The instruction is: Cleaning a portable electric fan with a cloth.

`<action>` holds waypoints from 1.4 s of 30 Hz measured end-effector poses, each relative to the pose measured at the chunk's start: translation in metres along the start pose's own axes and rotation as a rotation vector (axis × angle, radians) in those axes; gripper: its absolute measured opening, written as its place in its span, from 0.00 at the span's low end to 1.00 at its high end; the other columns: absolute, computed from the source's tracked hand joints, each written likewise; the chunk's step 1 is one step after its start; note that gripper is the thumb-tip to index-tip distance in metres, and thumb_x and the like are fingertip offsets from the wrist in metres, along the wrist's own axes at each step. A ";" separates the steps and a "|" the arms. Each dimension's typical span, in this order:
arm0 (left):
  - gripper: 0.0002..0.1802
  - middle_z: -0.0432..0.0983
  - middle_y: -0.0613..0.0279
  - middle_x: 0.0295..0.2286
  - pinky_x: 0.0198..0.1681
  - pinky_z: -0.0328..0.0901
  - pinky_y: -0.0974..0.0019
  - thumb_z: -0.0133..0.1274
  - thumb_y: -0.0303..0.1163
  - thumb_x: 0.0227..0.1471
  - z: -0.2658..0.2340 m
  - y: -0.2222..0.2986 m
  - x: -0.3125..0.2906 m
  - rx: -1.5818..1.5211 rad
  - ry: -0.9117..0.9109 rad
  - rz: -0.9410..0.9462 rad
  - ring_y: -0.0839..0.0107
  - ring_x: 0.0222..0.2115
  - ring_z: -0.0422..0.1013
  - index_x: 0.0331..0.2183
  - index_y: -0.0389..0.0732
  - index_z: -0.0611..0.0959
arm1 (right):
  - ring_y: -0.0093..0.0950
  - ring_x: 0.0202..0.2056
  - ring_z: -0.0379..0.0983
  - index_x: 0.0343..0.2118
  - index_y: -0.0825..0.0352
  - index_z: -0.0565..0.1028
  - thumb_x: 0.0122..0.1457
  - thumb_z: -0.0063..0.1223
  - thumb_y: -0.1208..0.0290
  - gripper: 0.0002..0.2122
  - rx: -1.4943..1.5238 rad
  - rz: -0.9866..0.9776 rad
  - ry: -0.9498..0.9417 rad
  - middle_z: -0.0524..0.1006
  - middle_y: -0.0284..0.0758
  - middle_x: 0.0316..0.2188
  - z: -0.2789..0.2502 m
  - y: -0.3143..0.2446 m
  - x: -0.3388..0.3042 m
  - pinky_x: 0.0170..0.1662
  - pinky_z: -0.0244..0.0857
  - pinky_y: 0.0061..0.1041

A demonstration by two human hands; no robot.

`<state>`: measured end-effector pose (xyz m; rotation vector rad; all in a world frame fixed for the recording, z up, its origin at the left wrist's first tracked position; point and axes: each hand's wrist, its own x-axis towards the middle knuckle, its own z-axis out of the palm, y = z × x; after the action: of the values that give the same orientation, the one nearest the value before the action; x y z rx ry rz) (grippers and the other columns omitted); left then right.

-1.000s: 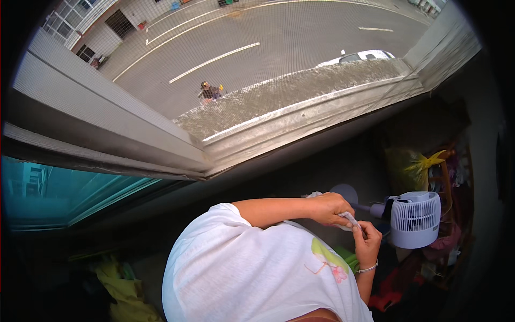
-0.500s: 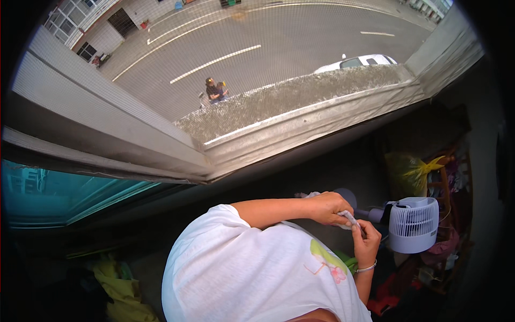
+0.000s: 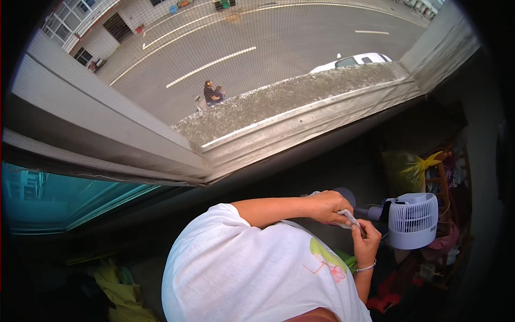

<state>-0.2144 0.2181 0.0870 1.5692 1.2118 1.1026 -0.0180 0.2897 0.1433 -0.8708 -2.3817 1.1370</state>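
Observation:
In front of my body, to the right of the picture's middle, both hands are on a crumpled pale grey cloth [image 3: 349, 216]. My left hand [image 3: 328, 206] is closed around it, and a bit of the cloth shows behind the wrist. The fingers and thumb of my right hand [image 3: 366, 239] pinch the cloth's other end, close beside the left hand. A light bracelet [image 3: 366, 268] circles my right wrist. Most of the cloth is hidden inside the left hand.
A pale lilac fan [image 3: 412, 221] stands just right of my hands. Behind it are a yellow plastic bag [image 3: 406, 170] and a wooden chair [image 3: 441, 180]. Ahead runs a window sill [image 3: 316, 118] with a screen; a person [image 3: 213, 93] and a white car [image 3: 354, 61] are outside on the road.
My hands keep nearly the same hold on the cloth. The view has shifted slightly, and the person outside has turned a little.

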 end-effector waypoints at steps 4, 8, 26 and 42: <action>0.11 0.77 0.58 0.25 0.30 0.67 0.61 0.59 0.37 0.47 0.001 0.000 -0.002 0.016 0.093 0.101 0.61 0.28 0.76 0.31 0.42 0.83 | 0.21 0.23 0.70 0.31 0.73 0.76 0.52 0.56 0.79 0.04 -0.016 0.003 0.008 0.76 0.36 0.23 0.000 0.000 -0.003 0.27 0.63 0.20; 0.12 0.76 0.57 0.28 0.33 0.67 0.61 0.60 0.37 0.45 -0.005 0.007 -0.004 -0.005 0.161 0.141 0.59 0.32 0.74 0.32 0.41 0.82 | 0.21 0.22 0.69 0.30 0.73 0.76 0.52 0.56 0.79 0.04 -0.020 0.042 0.035 0.75 0.36 0.22 -0.001 0.003 -0.007 0.27 0.63 0.21; 0.14 0.76 0.53 0.20 0.26 0.65 0.59 0.55 0.42 0.52 -0.009 0.018 -0.007 -0.150 0.082 -0.012 0.55 0.24 0.74 0.31 0.40 0.80 | 0.31 0.23 0.70 0.34 0.71 0.75 0.50 0.55 0.82 0.07 -0.219 -0.194 0.174 0.73 0.38 0.24 0.006 -0.008 -0.004 0.27 0.63 0.26; 0.11 0.75 0.61 0.30 0.37 0.66 0.60 0.58 0.34 0.46 0.012 0.005 0.009 0.120 0.162 0.282 0.61 0.35 0.72 0.34 0.41 0.81 | 0.21 0.21 0.66 0.32 0.73 0.76 0.53 0.55 0.80 0.04 -0.075 0.048 0.196 0.74 0.34 0.23 -0.006 -0.004 -0.032 0.24 0.59 0.22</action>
<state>-0.2007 0.2246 0.0898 1.8117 1.2062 1.3815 0.0077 0.2696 0.1488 -1.0195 -2.2661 0.9381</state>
